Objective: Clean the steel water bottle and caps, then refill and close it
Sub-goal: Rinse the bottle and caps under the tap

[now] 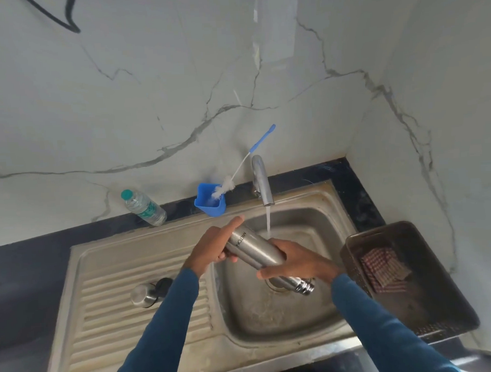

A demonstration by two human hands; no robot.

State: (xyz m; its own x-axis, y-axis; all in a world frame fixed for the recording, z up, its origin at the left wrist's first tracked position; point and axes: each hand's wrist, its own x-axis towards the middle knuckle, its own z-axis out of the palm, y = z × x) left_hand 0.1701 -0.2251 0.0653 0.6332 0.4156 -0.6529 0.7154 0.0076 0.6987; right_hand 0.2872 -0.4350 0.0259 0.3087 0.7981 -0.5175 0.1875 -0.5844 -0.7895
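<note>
Over the sink basin, below the running tap, I hold the steel bottle in both hands. My left hand grips its base end, thumb lying along the side. My right hand wraps round the body nearer the neck.

The bottle is uncapped. Its steel cap and a black cap lie close together on the drainboard, at 8 o'clock from the bottle. The stream falls at the bottle's far side, so I judge this an outer rinse, fairly early on. A bottle brush stands in the blue cup at 11 o'clock. The caps, the refill and the closing look not yet done.

The bottle's long axis runs from 10 to 4 o'clock. Its base is at 10, and its threaded mouth points to 4, tipped down toward the drain.
</note>
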